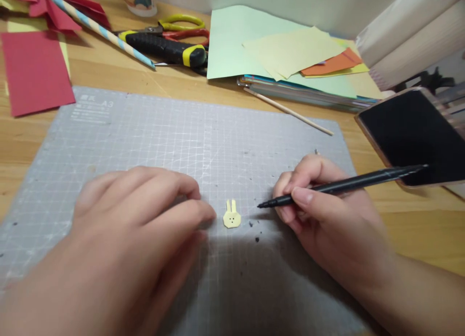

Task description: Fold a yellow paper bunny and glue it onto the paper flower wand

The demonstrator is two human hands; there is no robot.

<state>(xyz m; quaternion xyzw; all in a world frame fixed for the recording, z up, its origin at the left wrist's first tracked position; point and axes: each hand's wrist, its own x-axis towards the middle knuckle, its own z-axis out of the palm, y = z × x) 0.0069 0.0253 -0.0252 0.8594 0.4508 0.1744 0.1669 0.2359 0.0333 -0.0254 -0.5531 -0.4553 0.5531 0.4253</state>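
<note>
Holding a black marker (363, 179) beside a pale yellow paper rabbit head (232, 220), frame centre.
Head view: right hand (332, 219) pinches the marker, bare tip clear of the paper; left hand (134, 219) loosely bent left of it, gap between thumb and index, nothing seen in it. Ears and three dark face marks done; can't tell what's left. Cutting mat (163, 142) reads "A3" upper left; other print too blurred.

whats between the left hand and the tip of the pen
In the head view, a yellow paper rabbit lies on the gray mat between left hand and pen tip.
</note>
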